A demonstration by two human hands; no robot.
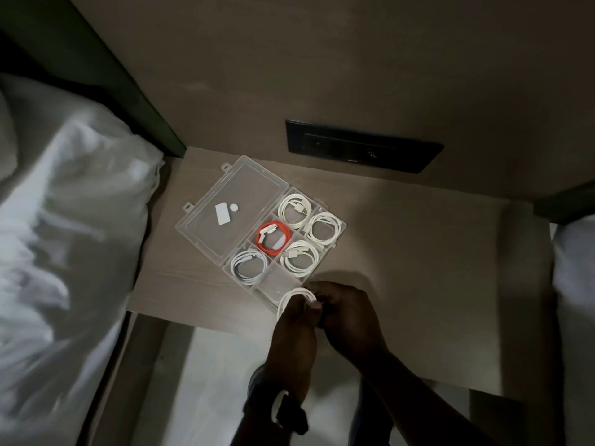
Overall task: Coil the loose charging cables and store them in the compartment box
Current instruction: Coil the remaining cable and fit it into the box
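A clear plastic compartment box (342,227) lies open on the bedside table (418,268), its lid (225,201) folded out to the left. Several compartments hold coiled white cables (294,209), and one holds an orange cable (273,241). The near compartment (277,281) holds no cable. Just below the box, my left hand (296,333) and my right hand (349,313) are together, both gripping a coiled white cable (291,297) whose loop sticks out to the upper left of my fingers.
A black socket panel (363,146) sits in the wall behind the table. White bedding (64,236) lies to the left and more white bedding (576,284) at the far right. A dark watch (289,413) is on my left wrist.
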